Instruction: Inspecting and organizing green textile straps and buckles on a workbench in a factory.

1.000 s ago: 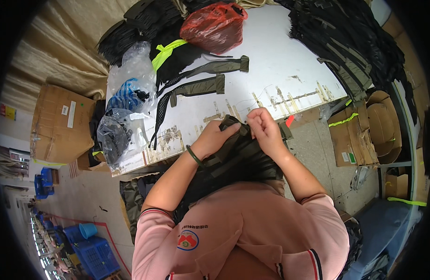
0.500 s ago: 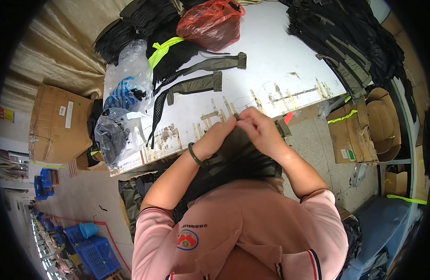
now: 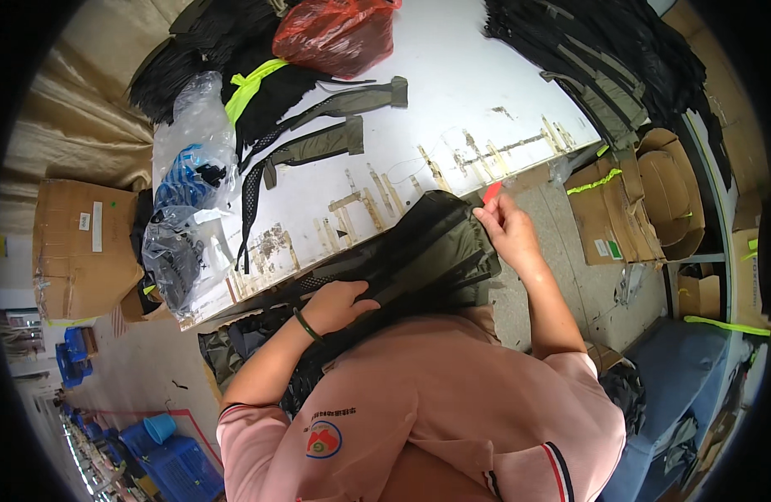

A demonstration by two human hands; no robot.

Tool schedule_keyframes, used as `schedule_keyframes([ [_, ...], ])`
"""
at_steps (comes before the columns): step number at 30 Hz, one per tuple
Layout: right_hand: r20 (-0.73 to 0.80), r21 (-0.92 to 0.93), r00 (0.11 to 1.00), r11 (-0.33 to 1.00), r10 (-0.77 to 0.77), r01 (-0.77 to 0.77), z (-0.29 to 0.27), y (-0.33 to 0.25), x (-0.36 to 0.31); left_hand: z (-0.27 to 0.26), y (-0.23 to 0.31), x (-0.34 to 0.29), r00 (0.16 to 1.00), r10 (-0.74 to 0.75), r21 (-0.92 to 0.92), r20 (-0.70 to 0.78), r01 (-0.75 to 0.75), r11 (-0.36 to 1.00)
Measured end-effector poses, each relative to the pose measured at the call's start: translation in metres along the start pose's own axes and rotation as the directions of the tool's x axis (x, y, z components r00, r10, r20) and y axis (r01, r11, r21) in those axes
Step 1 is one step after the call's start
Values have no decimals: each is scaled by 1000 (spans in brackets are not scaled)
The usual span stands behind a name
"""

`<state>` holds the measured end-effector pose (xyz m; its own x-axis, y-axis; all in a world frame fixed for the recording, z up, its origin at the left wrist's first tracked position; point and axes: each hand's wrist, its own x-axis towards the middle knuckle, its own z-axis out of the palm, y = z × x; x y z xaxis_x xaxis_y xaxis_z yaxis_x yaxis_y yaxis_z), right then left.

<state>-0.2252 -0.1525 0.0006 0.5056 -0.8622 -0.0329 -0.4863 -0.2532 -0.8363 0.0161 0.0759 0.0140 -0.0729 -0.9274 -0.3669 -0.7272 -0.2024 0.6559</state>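
A black and olive-green fabric piece [image 3: 456, 243] lies across my lap, against the front edge of the white table. My right hand [image 3: 509, 230] is closed in a pinch at its upper right edge. A red tab [image 3: 492, 192] at the table edge shows just above those fingers. Farther left, my left hand [image 3: 335, 308] rests on the black part of the cloth, fingers and thumb apart. A dark green bangle [image 3: 306, 325] circles the left wrist.
On the white table [image 3: 452, 84] lie olive straps with black mesh [image 3: 314, 146], a red plastic bag [image 3: 335, 38], clear plastic bags [image 3: 206, 109] and black fabric stacks [image 3: 603, 58]. Cardboard boxes stand left [image 3: 84, 251] and right [image 3: 636, 201]. Blue crates [image 3: 181, 464] sit on the floor.
My hands were together at the table edge, on the gathered cloth. They have separated, the left moving down and left, the right toward the right, and the fabric now lies spread out.
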Motion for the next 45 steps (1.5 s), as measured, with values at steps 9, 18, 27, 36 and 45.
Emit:
schedule_keyframes([
  [9,16,-260,741,713,-671,652,33,-39,-8,18,-6,10,991,-135,125,9,133,983],
  [18,397,-403,794,689,-461,602,59,10,-24,-103,-74,110,800,104,253,-591,61,966],
  [27,193,-199,845,824,-499,531,40,-16,-16,-133,-91,165,795,-176,286,-581,402,870],
  [36,-113,-169,779,784,-617,597,52,-87,50,-95,-44,142,823,-15,-245,-569,-152,957],
  [45,-128,15,840,846,-527,533,86,-70,62,-65,1,92,920,-67,-748,-386,-270,606],
])
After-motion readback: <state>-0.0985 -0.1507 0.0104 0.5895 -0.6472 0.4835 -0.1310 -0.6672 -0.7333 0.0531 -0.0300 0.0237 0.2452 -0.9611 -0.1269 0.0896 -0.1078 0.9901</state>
